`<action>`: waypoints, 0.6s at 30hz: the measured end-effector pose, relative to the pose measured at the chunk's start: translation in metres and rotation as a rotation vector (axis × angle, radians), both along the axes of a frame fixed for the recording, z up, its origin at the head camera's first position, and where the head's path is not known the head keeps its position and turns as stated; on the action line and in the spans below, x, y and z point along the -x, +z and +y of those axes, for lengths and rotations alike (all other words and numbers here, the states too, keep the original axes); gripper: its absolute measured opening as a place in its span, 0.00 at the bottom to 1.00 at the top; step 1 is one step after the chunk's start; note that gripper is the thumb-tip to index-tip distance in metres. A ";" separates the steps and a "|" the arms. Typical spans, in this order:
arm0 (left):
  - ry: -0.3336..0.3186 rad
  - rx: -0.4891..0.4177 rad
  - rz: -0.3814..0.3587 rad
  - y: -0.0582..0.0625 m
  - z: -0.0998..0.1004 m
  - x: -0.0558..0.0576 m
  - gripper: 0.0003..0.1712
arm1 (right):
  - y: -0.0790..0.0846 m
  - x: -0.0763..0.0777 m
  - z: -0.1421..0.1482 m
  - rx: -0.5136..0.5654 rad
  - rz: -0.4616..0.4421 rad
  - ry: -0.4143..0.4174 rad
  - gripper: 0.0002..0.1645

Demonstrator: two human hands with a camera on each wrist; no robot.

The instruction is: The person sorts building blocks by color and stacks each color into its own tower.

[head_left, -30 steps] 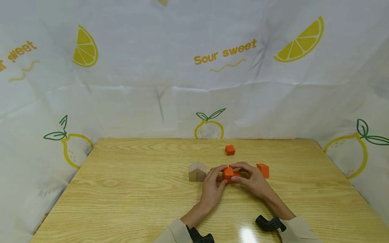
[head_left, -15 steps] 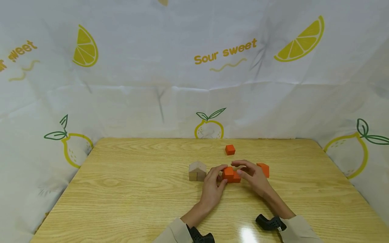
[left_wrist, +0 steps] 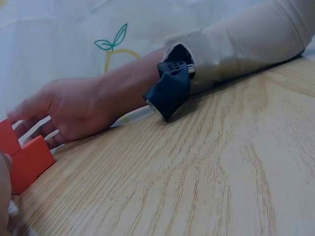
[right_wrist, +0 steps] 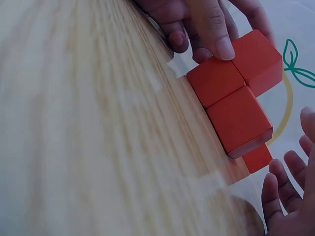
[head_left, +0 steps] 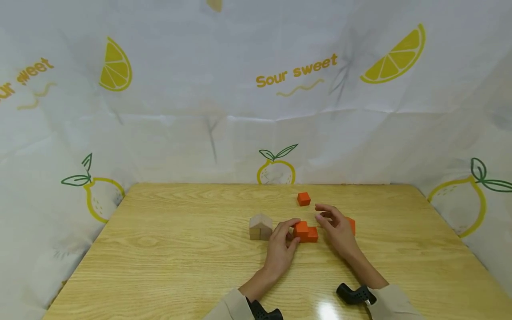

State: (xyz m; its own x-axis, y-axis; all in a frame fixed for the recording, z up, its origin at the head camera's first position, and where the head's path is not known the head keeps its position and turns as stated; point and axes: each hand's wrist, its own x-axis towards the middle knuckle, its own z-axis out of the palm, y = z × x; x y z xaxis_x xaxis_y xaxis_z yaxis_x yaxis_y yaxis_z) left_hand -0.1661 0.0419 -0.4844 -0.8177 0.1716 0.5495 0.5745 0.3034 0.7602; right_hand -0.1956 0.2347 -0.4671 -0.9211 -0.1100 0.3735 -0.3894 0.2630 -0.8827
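In the head view, two orange-red blocks sit side by side on the table, and an orange-red cube [head_left: 301, 229] is stacked on the left one. My left hand [head_left: 280, 253] pinches this left stack, its thumb on the near side and fingers behind. The right wrist view shows that thumb at the seam between the upper cube [right_wrist: 258, 61] and the lower left block [right_wrist: 214, 82]. The lower right block [head_left: 313, 234] stands untouched. My right hand [head_left: 338, 231] hovers right of the blocks with loosely bent fingers, holding nothing.
A small plain-wood house of blocks [head_left: 260, 227] stands left of my left hand. One loose orange-red cube [head_left: 304, 199] lies farther back. Another orange-red block [head_left: 351, 226] is partly hidden behind my right hand. A lemon-print cloth [head_left: 200, 146] hangs behind the table [head_left: 180, 266].
My right hand has let go of the orange-red blocks and drawn away to the right and slightly back. The left hand stays at the stack.
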 end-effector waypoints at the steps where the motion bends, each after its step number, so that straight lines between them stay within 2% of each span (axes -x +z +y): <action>1: 0.000 0.000 -0.004 0.000 0.000 0.000 0.29 | -0.001 0.002 0.000 0.007 0.006 -0.003 0.21; 3: 0.000 -0.002 -0.012 0.000 0.000 0.000 0.29 | -0.001 0.006 0.001 0.010 0.018 -0.004 0.22; 7: 0.001 0.005 -0.015 0.000 0.000 0.001 0.29 | 0.002 0.012 -0.001 -0.051 0.050 -0.021 0.23; 13: 0.002 0.008 -0.014 0.001 0.000 0.001 0.28 | 0.027 0.007 -0.012 -0.157 0.053 -0.023 0.25; 18: -0.006 -0.003 -0.022 0.000 0.001 0.000 0.28 | 0.029 0.013 -0.011 -0.223 0.034 -0.038 0.27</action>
State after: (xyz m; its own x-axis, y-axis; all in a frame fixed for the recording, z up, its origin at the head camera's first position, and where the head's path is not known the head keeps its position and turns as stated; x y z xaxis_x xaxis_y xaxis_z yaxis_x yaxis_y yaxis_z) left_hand -0.1666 0.0426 -0.4842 -0.8285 0.1753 0.5318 0.5595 0.2980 0.7734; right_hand -0.2083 0.2238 -0.4386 -0.9134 -0.1586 0.3749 -0.4040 0.4656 -0.7874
